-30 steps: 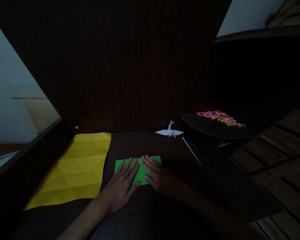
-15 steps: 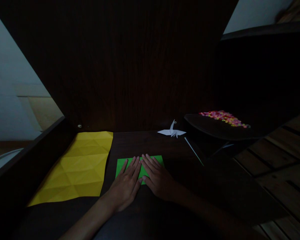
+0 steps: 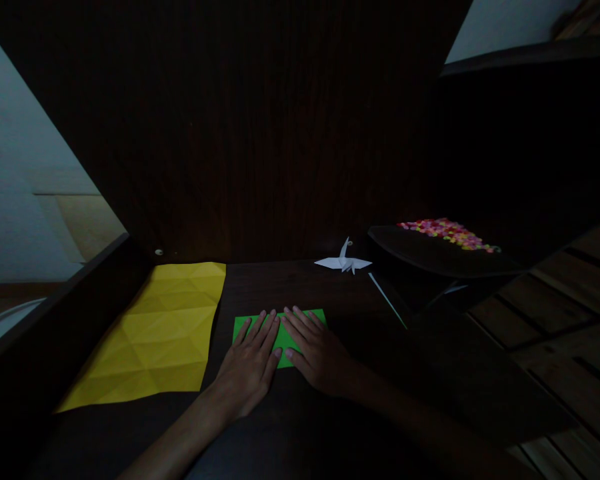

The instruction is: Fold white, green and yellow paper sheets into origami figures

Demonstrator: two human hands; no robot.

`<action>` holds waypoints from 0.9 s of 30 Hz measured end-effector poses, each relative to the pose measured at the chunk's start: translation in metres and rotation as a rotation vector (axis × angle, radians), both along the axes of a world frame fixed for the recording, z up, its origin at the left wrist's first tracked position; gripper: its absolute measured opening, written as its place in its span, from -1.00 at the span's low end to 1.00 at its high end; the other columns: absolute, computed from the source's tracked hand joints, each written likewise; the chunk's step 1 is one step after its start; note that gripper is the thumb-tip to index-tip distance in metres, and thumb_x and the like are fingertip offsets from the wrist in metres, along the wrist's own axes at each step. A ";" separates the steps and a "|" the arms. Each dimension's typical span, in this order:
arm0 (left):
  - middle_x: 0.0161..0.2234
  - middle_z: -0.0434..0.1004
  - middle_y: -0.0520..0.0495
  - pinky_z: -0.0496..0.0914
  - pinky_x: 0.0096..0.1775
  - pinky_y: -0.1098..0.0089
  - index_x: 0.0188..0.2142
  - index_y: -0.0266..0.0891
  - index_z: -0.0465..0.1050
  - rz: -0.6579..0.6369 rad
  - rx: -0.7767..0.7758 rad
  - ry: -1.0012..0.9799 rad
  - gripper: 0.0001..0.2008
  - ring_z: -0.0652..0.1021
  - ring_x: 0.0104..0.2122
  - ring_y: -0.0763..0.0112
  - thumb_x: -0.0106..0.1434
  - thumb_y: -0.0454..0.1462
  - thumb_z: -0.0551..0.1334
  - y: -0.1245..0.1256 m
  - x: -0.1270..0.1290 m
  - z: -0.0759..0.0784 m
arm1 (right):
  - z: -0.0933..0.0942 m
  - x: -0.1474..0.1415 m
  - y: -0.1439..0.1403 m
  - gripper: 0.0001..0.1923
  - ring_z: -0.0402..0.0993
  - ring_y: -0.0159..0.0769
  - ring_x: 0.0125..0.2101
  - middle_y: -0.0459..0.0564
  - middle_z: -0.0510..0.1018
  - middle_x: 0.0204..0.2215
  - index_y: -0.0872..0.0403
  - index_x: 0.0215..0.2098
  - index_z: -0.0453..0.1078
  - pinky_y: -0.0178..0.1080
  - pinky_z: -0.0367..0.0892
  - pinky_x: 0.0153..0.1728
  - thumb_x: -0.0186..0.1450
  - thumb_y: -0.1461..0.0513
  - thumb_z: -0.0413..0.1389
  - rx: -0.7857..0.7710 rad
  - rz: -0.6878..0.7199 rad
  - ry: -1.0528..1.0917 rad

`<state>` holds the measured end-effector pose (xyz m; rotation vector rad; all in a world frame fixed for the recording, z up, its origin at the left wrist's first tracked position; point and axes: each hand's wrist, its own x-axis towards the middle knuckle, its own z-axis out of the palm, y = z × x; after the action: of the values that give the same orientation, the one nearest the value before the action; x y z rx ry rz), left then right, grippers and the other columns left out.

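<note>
While your left hand [image 3: 247,370] and right hand [image 3: 320,357] lie flat, fingers spread, side by side on the green paper [image 3: 280,331] at the desk's 6 o'clock, its folding looks barely begun, unlike the finished white crane [image 3: 344,261] at 1 o'clock.

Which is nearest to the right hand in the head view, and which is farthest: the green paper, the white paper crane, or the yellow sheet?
From the right hand:
1. Green paper: directly under the fingers, touched by them.
2. White paper crane: beyond the hand, at the back of the dark table, slightly to the right.
3. Yellow sheet: far to the left, past the left hand.
</note>
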<state>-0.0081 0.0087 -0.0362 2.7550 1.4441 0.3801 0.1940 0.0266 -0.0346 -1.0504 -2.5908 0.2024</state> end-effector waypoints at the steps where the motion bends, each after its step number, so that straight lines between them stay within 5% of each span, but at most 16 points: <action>1: 0.32 0.01 -0.18 0.10 0.21 0.03 0.32 -0.29 -0.08 0.010 0.002 0.004 -0.46 0.04 0.30 0.13 0.43 -0.15 -0.10 0.000 0.000 0.000 | 0.001 0.001 0.000 -0.42 -0.07 -0.04 0.29 0.18 0.07 0.29 0.19 0.33 -0.04 0.08 -0.01 0.24 0.40 0.14 -0.10 -0.001 -0.003 0.002; 27: 0.30 0.08 -0.16 0.16 0.18 0.01 0.30 -0.30 0.03 0.164 0.094 0.054 -0.40 0.05 0.29 -0.01 0.38 -0.04 -0.06 0.004 -0.010 -0.008 | -0.004 0.023 0.018 -0.33 -0.17 -0.06 0.31 0.13 -0.02 0.32 0.14 0.34 -0.09 0.11 -0.08 0.24 0.40 -0.04 -0.16 -0.015 -0.100 -0.053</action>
<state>-0.0183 0.0123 -0.0446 2.7464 1.7157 0.3888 0.2167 0.0442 -0.0383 -1.2033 -2.5789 0.1723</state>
